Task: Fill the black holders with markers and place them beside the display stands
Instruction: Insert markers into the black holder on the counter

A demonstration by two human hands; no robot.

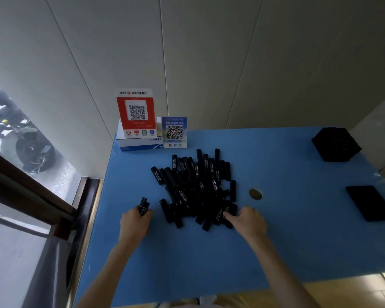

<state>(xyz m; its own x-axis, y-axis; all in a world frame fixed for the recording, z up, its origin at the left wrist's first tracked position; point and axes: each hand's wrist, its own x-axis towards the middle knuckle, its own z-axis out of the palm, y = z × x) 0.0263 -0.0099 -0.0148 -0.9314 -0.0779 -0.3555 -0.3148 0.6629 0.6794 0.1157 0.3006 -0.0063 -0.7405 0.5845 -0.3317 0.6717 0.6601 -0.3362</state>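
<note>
item: marker pile (198,187), centre of the blue table (298,241). black barrels lie crossed, most with the long axis running near to far, a few slanting left. the pile sits between my two hands, just far of both.

item: left hand (135,221), at the near-left edge of the pile. its fingers are curled round a small bunch of markers (143,206) whose ends stick out far-right of the knuckles; how many i cannot tell.

item: right hand (246,221), at the near-right corner of the pile. its fingers are bent onto the nearest markers and touch them; whether any is truly pinched i cannot tell.

item: black holder, honeycomb block (337,144), far right, close to the table's right edge and well apart from the pile. the right hand is the nearer one to it.

item: flat black tray (370,202), right, nearer than the block, close to the right edge (possibly a second holder or a lid, i cannot tell).

item: display stands, red (136,112) on a white box (140,142), blue (174,132) just beside it, far left against the wall.

judgement: the bunch must travel right and far across open blue surface to the block; a round hole (255,194) lies on that path, right of the pile. bare room remains right of the blue stand for a filled holder.
</note>
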